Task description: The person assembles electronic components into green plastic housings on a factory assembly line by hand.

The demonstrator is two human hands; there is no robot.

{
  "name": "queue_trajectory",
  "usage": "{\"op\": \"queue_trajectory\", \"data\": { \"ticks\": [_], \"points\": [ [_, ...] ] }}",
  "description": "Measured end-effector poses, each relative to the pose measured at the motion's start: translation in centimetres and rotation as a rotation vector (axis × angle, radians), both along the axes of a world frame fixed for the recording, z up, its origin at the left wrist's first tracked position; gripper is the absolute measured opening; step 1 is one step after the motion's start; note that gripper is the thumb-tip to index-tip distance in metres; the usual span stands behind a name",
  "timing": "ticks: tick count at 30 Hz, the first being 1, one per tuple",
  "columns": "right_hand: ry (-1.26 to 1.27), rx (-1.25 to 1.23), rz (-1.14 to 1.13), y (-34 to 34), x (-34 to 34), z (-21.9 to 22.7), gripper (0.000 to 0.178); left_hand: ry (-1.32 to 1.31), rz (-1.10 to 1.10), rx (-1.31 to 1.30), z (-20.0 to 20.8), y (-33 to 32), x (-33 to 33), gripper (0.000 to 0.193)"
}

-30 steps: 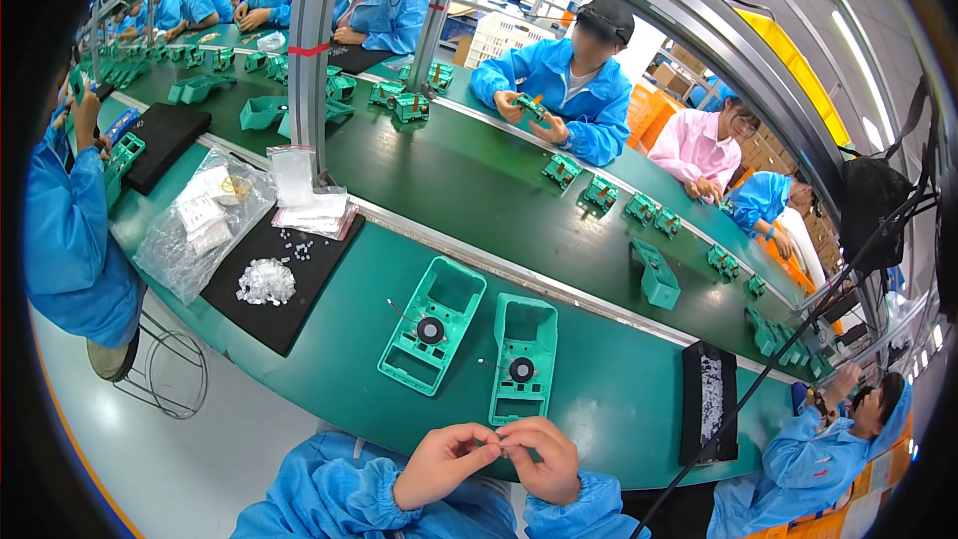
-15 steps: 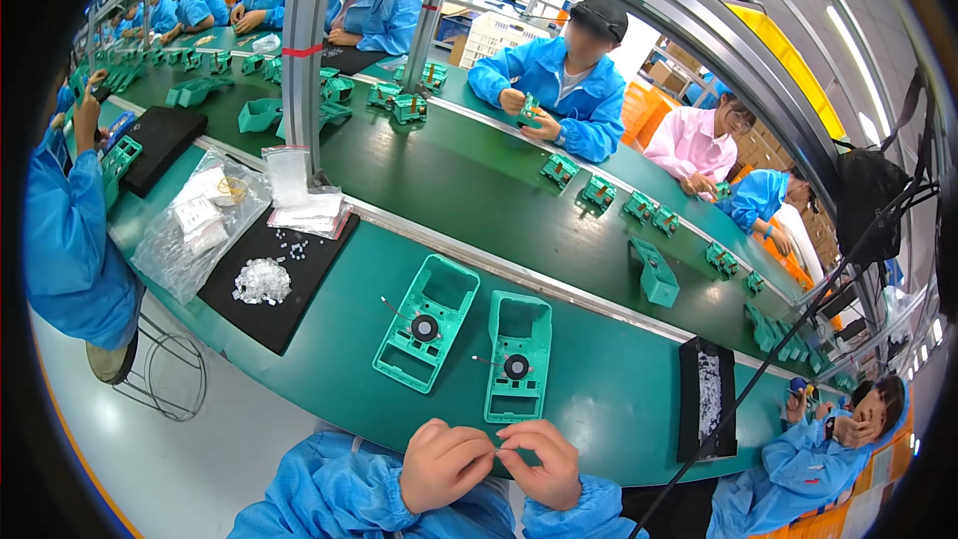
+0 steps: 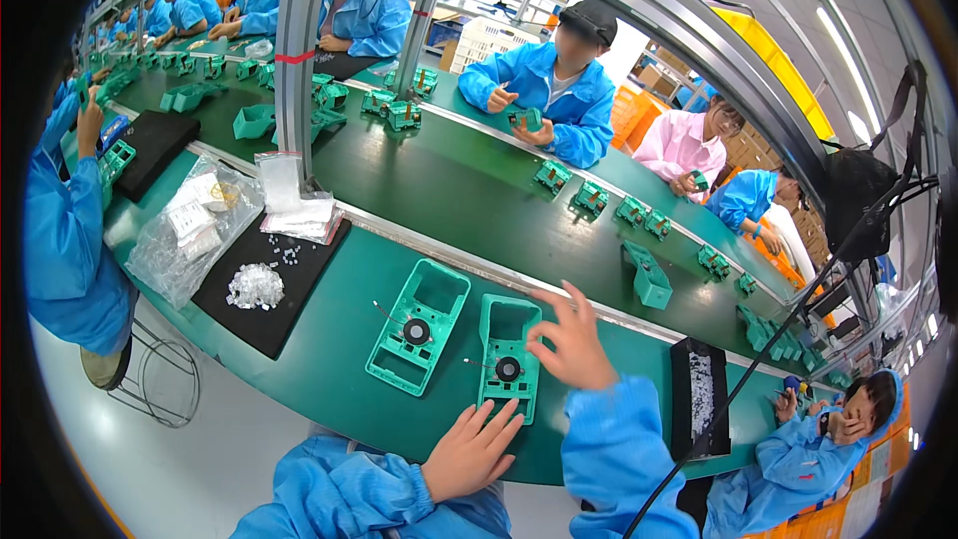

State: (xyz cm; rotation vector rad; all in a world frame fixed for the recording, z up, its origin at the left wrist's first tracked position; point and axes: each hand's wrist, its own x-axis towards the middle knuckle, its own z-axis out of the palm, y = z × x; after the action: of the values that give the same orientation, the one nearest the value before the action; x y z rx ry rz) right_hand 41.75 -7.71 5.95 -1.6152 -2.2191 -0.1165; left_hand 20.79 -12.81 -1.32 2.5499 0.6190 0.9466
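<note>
Two green plastic housings lie side by side on the green bench in front of me, the left housing point(image 3: 436, 325) and the right housing point(image 3: 496, 347). Each carries a round black speaker, the left speaker point(image 3: 416, 331) and the right speaker point(image 3: 508, 369), with a thin wire out to its left. My left hand point(image 3: 469, 451) is flat at the bench's near edge, fingers stretched toward the right housing's lower end. Beside that housing's upper right edge, my right hand point(image 3: 574, 344) is raised with fingers apart. I make out nothing in either hand.
On the left, a black mat point(image 3: 269, 324) bears a pile of small clear pieces point(image 3: 255, 286), with plastic bags point(image 3: 200, 220) alongside. A black box point(image 3: 682, 399) of small clear parts stands right. Beyond a metal rail, the conveyor point(image 3: 429, 180) carries green assemblies. Co-workers sit around; a black cable crosses at right.
My hands were together at the near edge, fingertips pinched. They have separated: the right reached forward to the right housing, and the left opened flat. The view shifted slightly.
</note>
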Motion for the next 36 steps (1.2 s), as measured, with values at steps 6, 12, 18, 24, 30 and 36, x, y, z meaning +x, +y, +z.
{"op": "queue_trajectory", "data": {
  "ticks": [6,12,18,24,30,36],
  "points": [
    [-0.177,-0.415,-0.029,2.9,0.3,-1.4,0.005,0.158,-0.063,0.007,-1.7,0.1,0.6,0.049],
    [-0.207,-0.432,-0.042,3.3,-0.5,-1.6,0.005,0.140,-0.071,-0.014,-2.1,0.1,0.4,0.047],
    [-0.203,-0.372,-0.129,3.3,-0.8,-2.1,0.007,0.139,-0.082,-0.019,-1.7,0.2,0.6,0.047],
    [-0.316,-0.423,-0.195,3.9,-2.2,-2.2,0.006,0.140,-0.104,-0.040,-1.7,0.3,0.4,0.048],
    [-0.398,-0.384,-0.250,3.6,-2.6,-2.6,0.007,0.105,-0.109,-0.048,-1.7,0.3,0.4,0.049],
    [-0.399,-0.469,-0.323,3.4,-3.3,-1.7,0.014,0.096,-0.108,-0.041,-1.8,0.2,0.4,0.048]
  ]
}}
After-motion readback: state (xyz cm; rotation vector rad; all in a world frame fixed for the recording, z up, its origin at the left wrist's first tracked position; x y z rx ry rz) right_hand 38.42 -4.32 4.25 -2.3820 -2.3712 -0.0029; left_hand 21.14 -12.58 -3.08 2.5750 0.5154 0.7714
